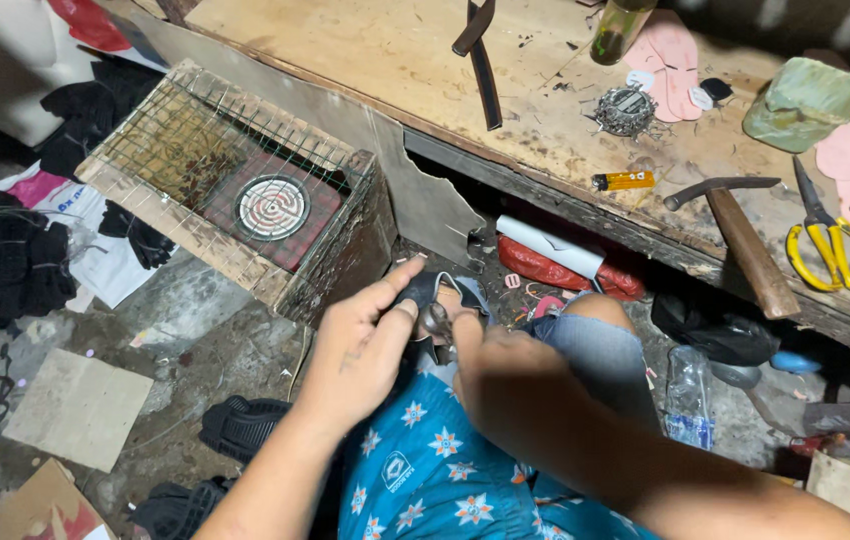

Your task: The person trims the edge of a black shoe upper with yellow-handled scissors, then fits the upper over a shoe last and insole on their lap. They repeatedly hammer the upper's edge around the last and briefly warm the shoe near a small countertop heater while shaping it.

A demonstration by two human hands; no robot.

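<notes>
a person's left hand [360, 345] pinches a dark leather piece [423, 288] over the lap, while the right hand [505, 375] closes around a small metal tool [435, 322] at the piece's edge. steady work likely depends on keeping the piece taut. on the table [365, 50]: one hammer [735, 225], one pair of yellow scissors [830, 240], one lighter [623, 181].

Hammer [740, 235], yellow scissors [830, 240], orange lighter [623, 181] on workbench [365, 50]; wire-topped box [235, 180] beside.
</notes>
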